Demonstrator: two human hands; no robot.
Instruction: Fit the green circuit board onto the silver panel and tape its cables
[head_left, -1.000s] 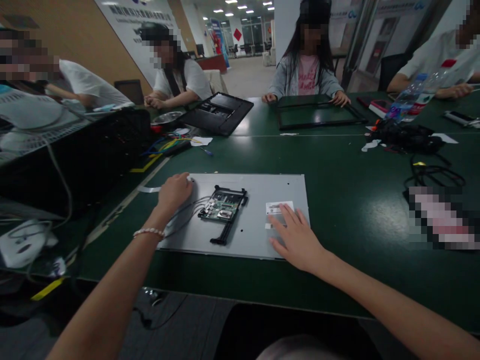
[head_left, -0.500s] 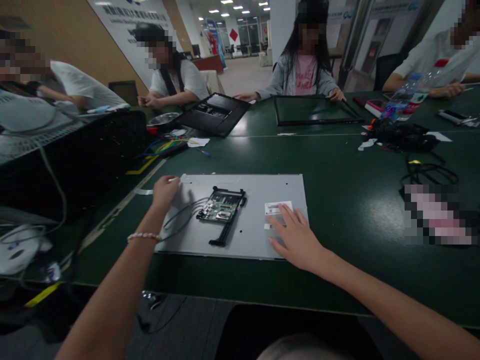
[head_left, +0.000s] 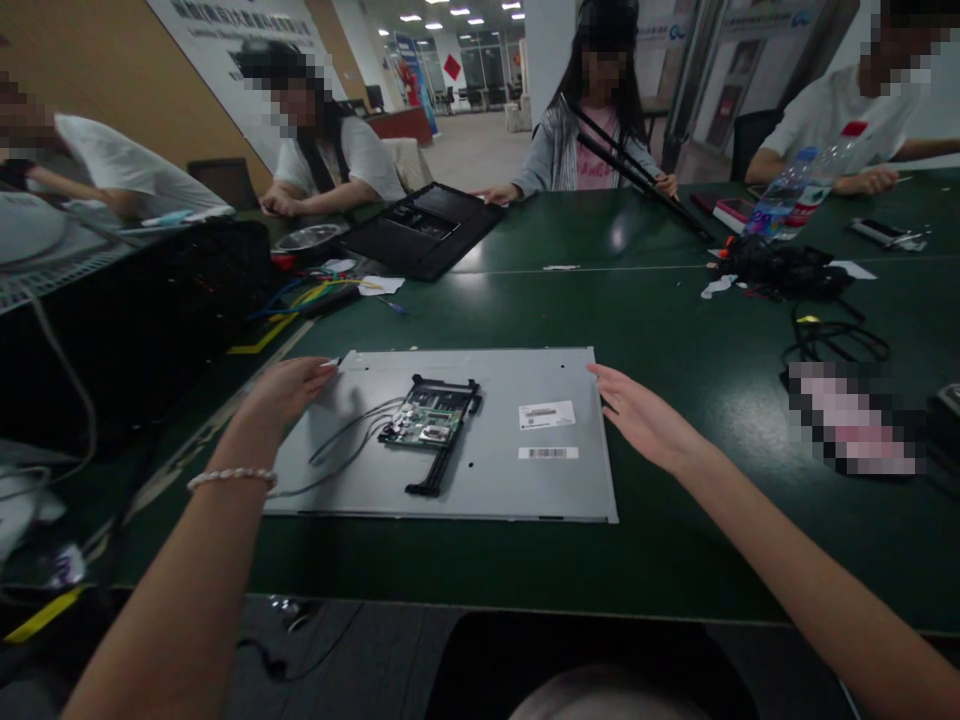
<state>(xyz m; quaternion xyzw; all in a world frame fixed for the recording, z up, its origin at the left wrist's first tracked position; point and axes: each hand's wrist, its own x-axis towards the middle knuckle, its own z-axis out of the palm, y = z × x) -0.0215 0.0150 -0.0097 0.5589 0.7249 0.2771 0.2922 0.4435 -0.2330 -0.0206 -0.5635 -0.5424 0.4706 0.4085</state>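
A flat silver display panel [head_left: 495, 400] lies on the table, back side up, with white labels on its right half. Fixed to its middle is a green circuit board [head_left: 424, 425] in a black bracket, with grey cables [head_left: 352, 415] running left from it. My left hand [head_left: 289, 395], with a beaded bracelet at the wrist, has its fingers closed at the panel's far left corner; its grip is partly hidden. At the right edge, near the far corner, my right hand [head_left: 645, 415] has its fingers stretched out, the tips touching the rim.
Across the green table [head_left: 465, 315], a co-worker [head_left: 592, 140] holds a thin black frame [head_left: 637, 175] tilted up, beside a black back cover [head_left: 424, 230]. Plastic bottles [head_left: 795, 195], a tangle of black cables [head_left: 787, 265] and a phone [head_left: 851, 420] are on the right. A black case [head_left: 150, 310] stands left.
My right hand has moved off the panel's labels to its right edge, uncovering a barcode label. My left hand stays by the left corner. The co-worker's black frame has been tilted up.
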